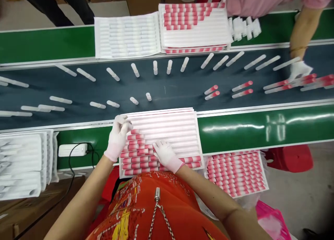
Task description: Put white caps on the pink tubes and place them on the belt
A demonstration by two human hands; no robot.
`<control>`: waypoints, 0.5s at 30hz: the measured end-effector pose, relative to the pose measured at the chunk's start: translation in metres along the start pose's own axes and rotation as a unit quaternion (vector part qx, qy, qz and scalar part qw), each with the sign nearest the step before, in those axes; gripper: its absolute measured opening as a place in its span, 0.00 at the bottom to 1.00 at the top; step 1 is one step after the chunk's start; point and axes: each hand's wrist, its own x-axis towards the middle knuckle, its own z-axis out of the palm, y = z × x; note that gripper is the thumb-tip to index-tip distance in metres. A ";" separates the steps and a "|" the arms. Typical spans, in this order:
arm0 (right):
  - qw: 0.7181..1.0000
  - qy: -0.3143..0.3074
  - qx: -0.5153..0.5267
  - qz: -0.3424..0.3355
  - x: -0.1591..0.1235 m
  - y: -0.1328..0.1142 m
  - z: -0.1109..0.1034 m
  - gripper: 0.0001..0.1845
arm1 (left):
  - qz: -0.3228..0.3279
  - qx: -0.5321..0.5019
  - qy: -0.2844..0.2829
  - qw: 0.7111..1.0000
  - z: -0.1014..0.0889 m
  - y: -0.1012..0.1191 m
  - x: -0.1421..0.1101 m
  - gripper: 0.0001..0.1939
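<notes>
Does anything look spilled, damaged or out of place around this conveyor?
Nothing looks clearly spilled or damaged. The untidiest spot is the black cable, looping beside the white box and trailing off the near bench. White pieces lie jumbled on the far bench, unlike the red-and-white tubes rowed in the near tray.

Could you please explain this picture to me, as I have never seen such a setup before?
There is no robot here: a camera worn on a person's head looks forward and down at the wearer's gloved left hand and right hand. Before them lies a ribbed white tray, partly filled with red-and-white tubes. The left hand is at the tray's left edge, the right over the lower rows; whether either holds a tube is hard to tell. Beyond, a dark belt carries white tubes and red-ended ones, with a co-worker's gloved hand at the right.
</notes>
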 end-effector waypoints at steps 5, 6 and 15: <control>0.997 0.013 0.081 0.015 0.005 0.007 -0.010 0.11 | -0.035 -0.029 -0.025 0.999 -0.029 -0.016 -0.060 0.14; 0.993 0.037 0.114 0.021 0.005 0.008 -0.018 0.13 | -0.038 -0.041 -0.037 0.998 -0.026 -0.013 -0.066 0.14; 0.717 0.289 0.635 -0.001 0.015 -0.024 -0.111 0.20 | -0.115 -0.186 -0.275 0.936 0.017 0.026 -0.076 0.26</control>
